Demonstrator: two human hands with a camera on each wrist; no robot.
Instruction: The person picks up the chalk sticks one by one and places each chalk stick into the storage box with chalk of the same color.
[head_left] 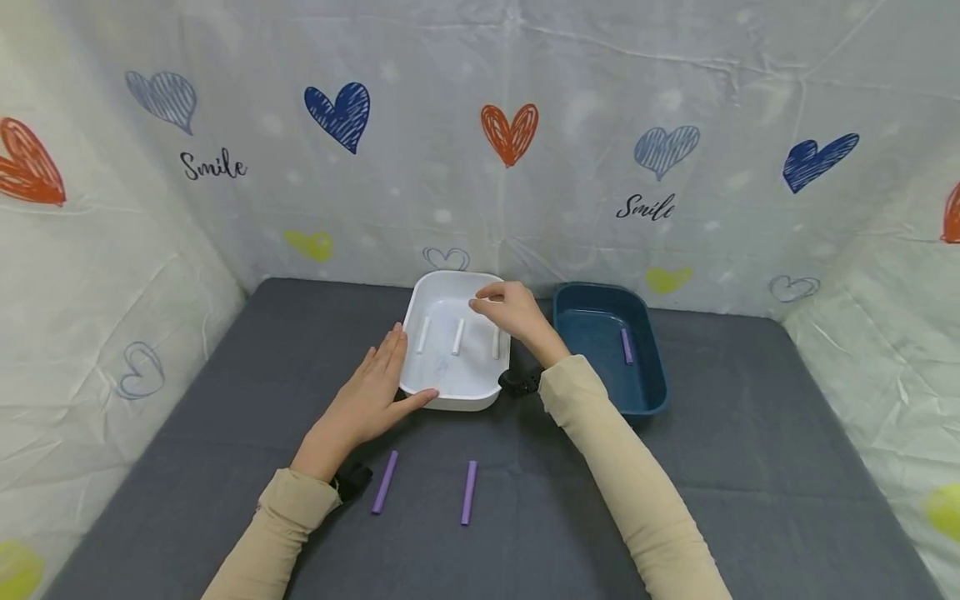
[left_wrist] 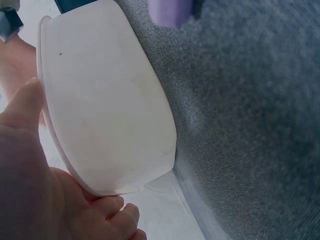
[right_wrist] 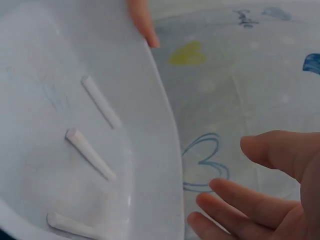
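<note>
Three white chalk sticks [head_left: 457, 337] lie spaced apart inside a white tray [head_left: 457, 385]; the right wrist view shows each chalk stick [right_wrist: 90, 154] on the tray floor. My left hand [head_left: 371, 396] rests against the tray's left and near rim, its fingers extended along the side and the thumb on the front edge. Over the tray's far right part hovers my right hand [head_left: 517, 312]. In the right wrist view that hand [right_wrist: 270, 185] has thumb and fingers apart, with nothing between them.
Right of the white tray stands a dark blue tray [head_left: 600, 387] holding one purple chalk stick [head_left: 627, 346]. Two more purple sticks [head_left: 468, 492] lie on the grey cloth [head_left: 720, 467] in front. A heart-printed curtain [head_left: 435, 192] hangs behind the table.
</note>
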